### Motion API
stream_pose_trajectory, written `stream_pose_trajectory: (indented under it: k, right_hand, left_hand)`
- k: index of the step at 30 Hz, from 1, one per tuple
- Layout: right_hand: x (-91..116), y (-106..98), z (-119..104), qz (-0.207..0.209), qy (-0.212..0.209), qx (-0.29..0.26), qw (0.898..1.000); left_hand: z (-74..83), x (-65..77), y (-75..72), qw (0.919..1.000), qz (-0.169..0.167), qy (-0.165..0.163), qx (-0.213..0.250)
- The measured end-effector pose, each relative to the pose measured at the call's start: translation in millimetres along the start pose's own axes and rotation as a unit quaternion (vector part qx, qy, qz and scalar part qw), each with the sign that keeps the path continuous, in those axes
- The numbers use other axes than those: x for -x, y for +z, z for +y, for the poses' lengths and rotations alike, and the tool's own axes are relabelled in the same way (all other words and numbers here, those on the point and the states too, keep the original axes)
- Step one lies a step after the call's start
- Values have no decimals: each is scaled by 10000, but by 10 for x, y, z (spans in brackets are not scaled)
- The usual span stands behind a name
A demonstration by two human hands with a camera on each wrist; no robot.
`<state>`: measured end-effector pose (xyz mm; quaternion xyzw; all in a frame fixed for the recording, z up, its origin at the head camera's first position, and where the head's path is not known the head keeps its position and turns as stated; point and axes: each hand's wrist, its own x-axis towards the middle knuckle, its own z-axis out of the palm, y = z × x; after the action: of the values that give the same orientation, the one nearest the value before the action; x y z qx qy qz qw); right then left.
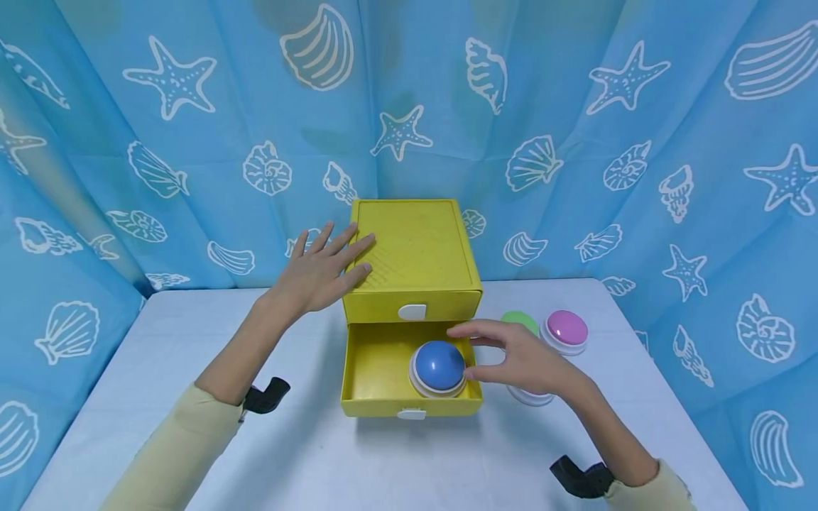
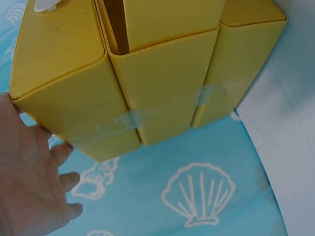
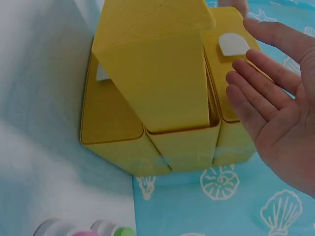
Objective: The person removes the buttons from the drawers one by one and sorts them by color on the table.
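A yellow drawer box (image 1: 415, 245) stands on the table with its middle drawer (image 1: 377, 362) pulled out. Inside the drawer, toward its right side, sits a round push button with a blue dome (image 1: 439, 365) and white base. My left hand (image 1: 316, 273) rests its spread fingers on the left part of the box's top; the left wrist view shows this hand (image 2: 34, 172) beside the box's side wall. Over the drawer's right edge is my right hand (image 1: 520, 358), thumb and fingers apart, thumb tip right by the blue button's rim. The right wrist view shows its fingers (image 3: 261, 78) extended and holding nothing.
Right of the box stand a pink-domed button (image 1: 567, 328) and a green-domed button (image 1: 520, 321). Another white base (image 1: 532, 397) shows below my right hand, which covers its top. A blue seashell curtain (image 1: 409, 85) hangs behind the white table (image 1: 281, 426).
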<state>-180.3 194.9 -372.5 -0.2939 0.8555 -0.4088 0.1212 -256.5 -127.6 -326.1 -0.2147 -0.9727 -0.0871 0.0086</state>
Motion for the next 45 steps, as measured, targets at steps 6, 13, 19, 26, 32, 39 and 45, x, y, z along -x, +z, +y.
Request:
stream_pose_trajectory:
  k: [6, 13, 19, 26, 32, 39, 45]
  right_hand:
    - [-131, 70, -7, -250, 20, 94, 9996]
    - [-228, 162, 3, -390, 306, 676, 9965]
    - [-261, 210, -23, -449, 482, 1215, 9904]
    - [-288, 243, -64, -515, 481, 1802, 9811]
    - [-299, 267, -78, -559, 446, 2253, 9717]
    - [-305, 301, -99, -578, 510, 2712, 9594]
    - [-320, 332, -114, -456, 472, 2973, 9525]
  left_hand:
    - [3, 8, 1, 10000, -4, -19, 1]
    - [8, 10, 3, 10000, -3, 22, -1]
    - [4, 14, 1, 10000, 49, 33, -29]
    - [1, 16, 2, 9999, 36, 41, -90]
    - [-6, 25, -3, 10000, 18, 27, -8]
    - [-6, 24, -2, 10000, 22, 49, -60]
    - [-4, 14, -3, 10000, -2, 5, 9]
